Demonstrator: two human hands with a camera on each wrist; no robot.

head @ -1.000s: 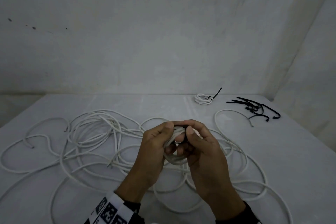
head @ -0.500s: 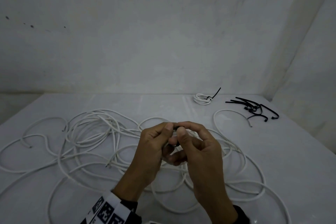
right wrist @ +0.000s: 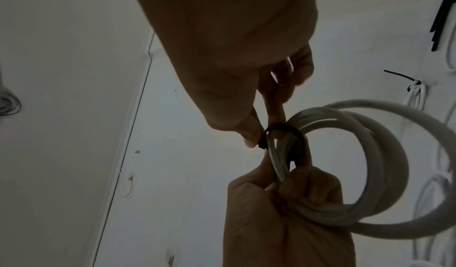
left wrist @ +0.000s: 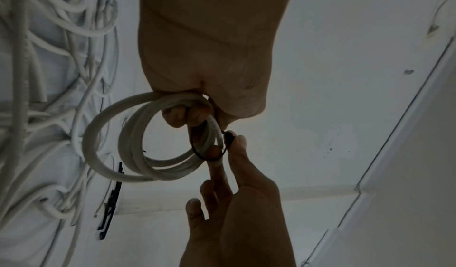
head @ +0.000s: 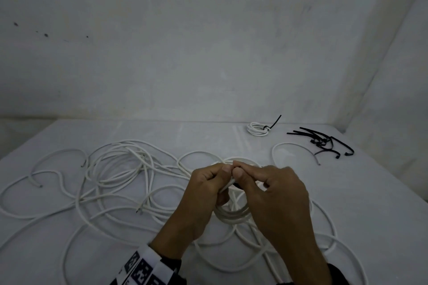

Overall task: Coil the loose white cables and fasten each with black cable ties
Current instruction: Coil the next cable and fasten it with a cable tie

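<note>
left hand gripping white coil above tabletop, fingers curled, keeping turns bunched | right hand fingers pinching black cable tie looped round coil, likely closing it | finished tied coil lying beyond held coil, spare ties beside it | loose cables left of coil

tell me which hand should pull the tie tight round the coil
Right, probably. The right hand already pinches the black cable tie looped round the coil; the left hand is busy gripping the coil.
</note>
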